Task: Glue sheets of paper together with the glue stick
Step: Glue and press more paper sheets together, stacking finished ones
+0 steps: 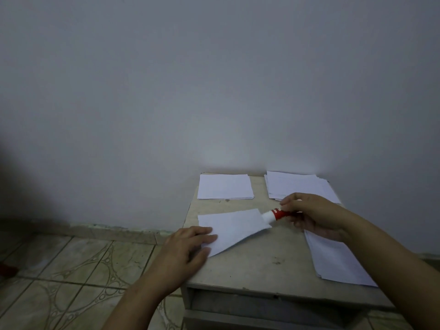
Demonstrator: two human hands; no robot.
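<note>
Right hand [309, 216]: fingers and thumb curled round the red barrel of the glue stick [277, 214], holding it nearly level, white end pointing left. That end touches the right corner of the working sheet [234, 226]; whether it is the cap or the bared glue cannot be told.

Left hand [190, 246]: fingers straight, laid flat on the near-left part of the same sheet, pinning it to the table [262, 260]. It grips nothing.

Working sheet: white, lying askew at the table's left-centre, its right corner lifted slightly under the stick.

Handling, judged: single paper is very light, limp and easily creased; it will slide or buckle under the drag of the stick unless held down close to the stroke. Best pressed flat with spread fingers, not pinched; lift only by an edge or corner. The stick is rigid, light and smooth; hold it at mid-barrel.

Further stock: a neat stack [225, 189] at far left against the wall [214, 91]; a looser stack [302, 185] at far right, partly behind the right hand; a third pile [338, 260] along the near-right edge, under the right forearm.

Surround: patterned floor tiles [83, 263] to the left.
</note>
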